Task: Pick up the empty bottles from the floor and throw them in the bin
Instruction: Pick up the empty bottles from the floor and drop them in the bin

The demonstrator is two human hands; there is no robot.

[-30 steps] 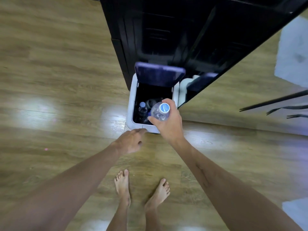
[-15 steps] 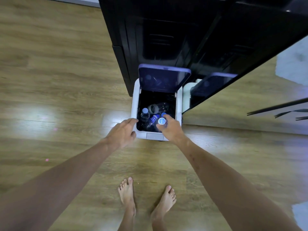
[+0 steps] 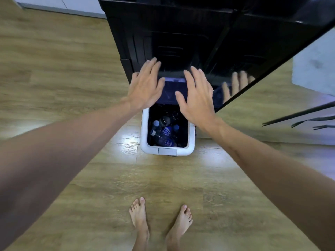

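Observation:
A white bin (image 3: pixel 167 151) stands on the wooden floor against a glossy black cabinet, its purple lid (image 3: pixel 173 89) raised at the back. Inside lie several clear plastic bottles (image 3: pixel 165 133) with blue caps and blue labels. My left hand (image 3: pixel 146 86) and my right hand (image 3: pixel 196 95) hover flat above the lid, fingers straight and spread, palms down. Neither hand holds anything. The hands cover most of the lid.
The black cabinet (image 3: pixel 199 42) rises right behind the bin and mirrors my right hand. My bare feet (image 3: pixel 159 223) stand on the wooden floor (image 3: pixel 63 69) in front of the bin. A pale rug (image 3: pixel 315 73) lies at the far right.
My right hand let the bottle go into the bin. Both hands then rose from the bin's front rim to above the lid and spread flat.

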